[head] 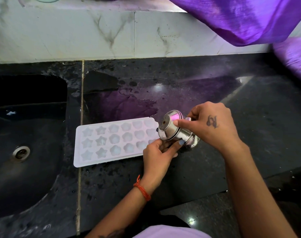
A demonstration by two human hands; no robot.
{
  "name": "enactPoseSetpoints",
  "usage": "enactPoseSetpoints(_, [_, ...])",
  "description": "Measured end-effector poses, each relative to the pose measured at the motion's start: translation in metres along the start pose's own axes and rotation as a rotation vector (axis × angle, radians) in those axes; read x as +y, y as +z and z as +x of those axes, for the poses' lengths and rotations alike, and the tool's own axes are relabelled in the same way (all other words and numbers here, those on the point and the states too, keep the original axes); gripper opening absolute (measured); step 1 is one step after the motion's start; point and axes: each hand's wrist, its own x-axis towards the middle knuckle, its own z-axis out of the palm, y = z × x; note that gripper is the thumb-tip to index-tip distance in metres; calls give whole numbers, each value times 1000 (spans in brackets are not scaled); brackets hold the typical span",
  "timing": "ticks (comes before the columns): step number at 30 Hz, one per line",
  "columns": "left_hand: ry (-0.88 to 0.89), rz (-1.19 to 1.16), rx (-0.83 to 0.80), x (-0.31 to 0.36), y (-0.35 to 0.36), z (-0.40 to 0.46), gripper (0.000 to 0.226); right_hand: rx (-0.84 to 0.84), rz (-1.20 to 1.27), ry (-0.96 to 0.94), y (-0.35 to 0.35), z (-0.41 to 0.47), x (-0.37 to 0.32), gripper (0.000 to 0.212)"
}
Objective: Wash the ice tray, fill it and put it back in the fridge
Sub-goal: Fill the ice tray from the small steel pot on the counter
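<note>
A lilac garment [172, 231] edges the bottom of the view as a person works at a wet black stone counter [189, 93]. The left hand [156, 155], an orange thread [142, 188] at its wrist, grips the underside of a small steel vessel [175, 129] tipped on its side, while the right hand [209, 126] pinches its upper part. Just beside them lies the white ice tray [111, 141] (star and flower moulds, three rows), flat on the counter next to the dark sink [22, 134]. Purple cloth [240, 18] hangs above.
</note>
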Motion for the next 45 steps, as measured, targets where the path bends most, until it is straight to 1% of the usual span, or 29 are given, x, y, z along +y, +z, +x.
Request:
enactPoseSetpoints(7, [-7, -32, -23, -2, 3, 2, 17, 24, -24, -17, 0, 0, 2, 43])
enactPoseSetpoints(12, [-9, -7, -2, -4, 6, 3, 14, 28, -5, -20, 2, 2, 9, 40])
enactPoseSetpoints(17, [53, 167, 61, -6, 8, 4, 17, 27, 68, 0, 3, 4, 19, 40])
enactPoseSetpoints(21, [119, 369, 129, -3, 10, 4, 34, 23, 182, 37, 2, 4, 26, 40])
enactPoseSetpoints(29, [213, 524, 267, 14, 0, -1, 38, 35, 325, 19, 4, 9, 23, 36])
enactPoseSetpoints(34, [225, 508, 345, 18, -16, -4, 38, 26, 352, -49, 8, 12, 4, 34])
enactPoseSetpoints(40, [239, 453, 417, 22, -44, -14, 38, -17, 318, -160, 18, 13, -29, 38])
enactPoseSetpoints(43, [243, 399, 452, 20, -58, -18, 49, -48, 295, -217, 23, 13, -47, 42])
enactPoseSetpoints(45, [239, 381, 489, 19, -68, -21, 49, -73, 282, -252, 27, 13, -59, 43])
